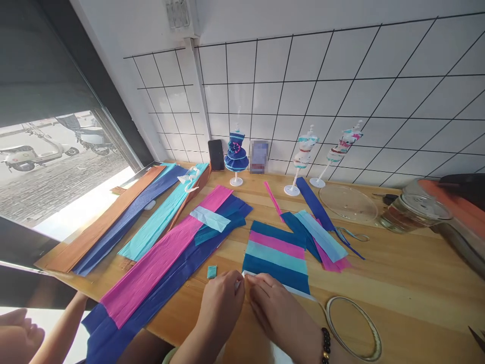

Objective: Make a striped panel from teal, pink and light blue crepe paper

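A striped crepe paper panel in teal, pink and light blue lies flat before me. Along its near edge runs a strip of white tape, which leads right to the tape roll lying on the table. My left hand is closed in a pinch at the strip's left end, by the panel's near left corner. Close beside it, my right hand is also closed, its fingertips pinching at the same tape end. The fingers hide part of that end. A small folded teal piece lies beyond my left hand.
Long crepe strips, such as a pink one, cover the table's left side. Cut strips lie right of the panel. Several dress forms stand by the tiled wall. A glass jar is at right. Another person's arm shows lower left.
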`<state>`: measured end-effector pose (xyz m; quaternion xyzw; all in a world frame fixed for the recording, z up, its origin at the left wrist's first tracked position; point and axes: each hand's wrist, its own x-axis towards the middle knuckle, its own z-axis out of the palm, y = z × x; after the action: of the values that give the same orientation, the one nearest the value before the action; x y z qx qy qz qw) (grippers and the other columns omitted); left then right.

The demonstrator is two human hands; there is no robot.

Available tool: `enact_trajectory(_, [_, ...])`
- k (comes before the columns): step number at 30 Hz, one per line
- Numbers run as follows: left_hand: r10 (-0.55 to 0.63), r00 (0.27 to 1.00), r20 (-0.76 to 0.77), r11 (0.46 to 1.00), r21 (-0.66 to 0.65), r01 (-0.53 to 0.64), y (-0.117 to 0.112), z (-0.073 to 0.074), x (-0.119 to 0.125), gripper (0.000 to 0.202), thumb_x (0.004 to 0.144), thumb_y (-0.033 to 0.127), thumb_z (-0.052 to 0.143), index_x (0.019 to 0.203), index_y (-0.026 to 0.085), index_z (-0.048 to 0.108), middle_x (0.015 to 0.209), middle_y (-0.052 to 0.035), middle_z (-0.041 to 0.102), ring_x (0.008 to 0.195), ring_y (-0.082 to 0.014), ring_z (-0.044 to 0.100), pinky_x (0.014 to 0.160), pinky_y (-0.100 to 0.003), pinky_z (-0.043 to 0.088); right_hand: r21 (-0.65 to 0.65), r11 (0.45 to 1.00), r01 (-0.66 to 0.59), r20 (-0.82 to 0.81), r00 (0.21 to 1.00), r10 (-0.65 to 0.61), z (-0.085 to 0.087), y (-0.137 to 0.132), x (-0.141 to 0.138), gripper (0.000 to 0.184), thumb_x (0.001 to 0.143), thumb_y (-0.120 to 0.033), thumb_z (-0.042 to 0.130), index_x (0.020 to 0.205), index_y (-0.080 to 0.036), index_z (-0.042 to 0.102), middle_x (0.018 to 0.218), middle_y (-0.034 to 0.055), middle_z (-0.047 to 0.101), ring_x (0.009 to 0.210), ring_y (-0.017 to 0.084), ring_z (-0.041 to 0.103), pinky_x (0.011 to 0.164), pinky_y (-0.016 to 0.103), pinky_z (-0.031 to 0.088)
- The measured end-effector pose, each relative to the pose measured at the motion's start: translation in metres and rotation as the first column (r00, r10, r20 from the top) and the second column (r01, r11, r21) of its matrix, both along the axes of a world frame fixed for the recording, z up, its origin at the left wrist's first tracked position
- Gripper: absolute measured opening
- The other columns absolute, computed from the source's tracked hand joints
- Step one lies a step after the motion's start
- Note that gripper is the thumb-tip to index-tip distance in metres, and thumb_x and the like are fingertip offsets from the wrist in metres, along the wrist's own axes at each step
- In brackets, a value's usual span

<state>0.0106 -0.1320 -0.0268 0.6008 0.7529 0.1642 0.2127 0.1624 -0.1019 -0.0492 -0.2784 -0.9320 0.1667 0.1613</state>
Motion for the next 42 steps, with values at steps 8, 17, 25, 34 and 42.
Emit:
enact_trajectory(8, [-0.06, 0.993, 0.098, 0.998, 0.029, 0.057, -0.017, -0.013, 0.021, 0.025, 0.086, 0.013, 0.044, 0.086, 0.025, 0.066, 0.082, 0.0015, 0.072, 0.077, -0.0135, 0.066, 0.066, -0.02, 0.04, -0.491, 0.864, 0.114, -0.15, 0.966, -0.213, 0.016, 0.0, 0.01, 0.02, 0.096, -0.022, 0.035, 0.092, -0.021, 0.055, 0.097, 0.0044, 0.06, 0.095, 0.017, 0.054, 0.084, 0.032, 0.044])
enact_trajectory(17, [-0.184, 0.979, 0.09, 0.966, 0.201, 0.164, -0.024, -0.021, 0.039, 0.026, 0.085, 0.013, 0.041, 0.068, 0.02, 0.059, 0.066, -0.0007, 0.068, 0.059, -0.0129, 0.063, 0.054, -0.021, 0.037, -0.649, 0.706, 0.284, -0.061, 0.905, -0.42, 0.017, 0.008, 0.009, 0.017, 0.09, -0.03, 0.041, 0.085, -0.022, 0.054, 0.077, -0.0008, 0.063, 0.074, 0.015, 0.058, 0.066, 0.025, 0.041])
enact_trajectory(25, [-0.32, 0.934, 0.159, 0.91, 0.327, 0.256, -0.026, -0.031, 0.049, 0.016, 0.081, 0.02, 0.049, 0.07, 0.022, 0.06, 0.059, 0.0021, 0.064, 0.05, -0.0115, 0.058, 0.048, -0.021, 0.035, -0.654, 0.655, 0.378, 0.041, 0.883, -0.468, 0.018, 0.014, 0.025, 0.011, 0.08, -0.022, 0.046, 0.083, -0.022, 0.056, 0.07, -0.0023, 0.061, 0.066, 0.015, 0.056, 0.06, 0.025, 0.038])
enact_trajectory(34, [-0.278, 0.959, 0.053, 0.883, 0.408, 0.233, -0.019, -0.03, 0.026, 0.021, 0.088, 0.017, 0.044, 0.087, 0.021, 0.065, 0.075, -0.0023, 0.065, 0.07, -0.016, 0.061, 0.065, -0.027, 0.046, -0.629, 0.636, 0.446, 0.103, 0.859, -0.501, 0.023, 0.009, 0.052, 0.013, 0.081, -0.024, 0.043, 0.082, -0.023, 0.056, 0.071, -0.0013, 0.062, 0.067, 0.016, 0.056, 0.061, 0.026, 0.039])
enact_trajectory(42, [-0.301, 0.948, -0.099, 0.844, 0.435, 0.314, -0.015, -0.04, 0.025, 0.024, 0.09, 0.016, 0.043, 0.1, 0.019, 0.065, 0.096, -0.0056, 0.067, 0.085, -0.0174, 0.061, 0.075, -0.029, 0.052, -0.59, 0.618, 0.519, 0.153, 0.824, -0.546, 0.026, -0.003, 0.085, 0.015, 0.084, -0.028, 0.042, 0.082, -0.025, 0.056, 0.074, -0.0013, 0.065, 0.069, 0.017, 0.059, 0.064, 0.028, 0.042])
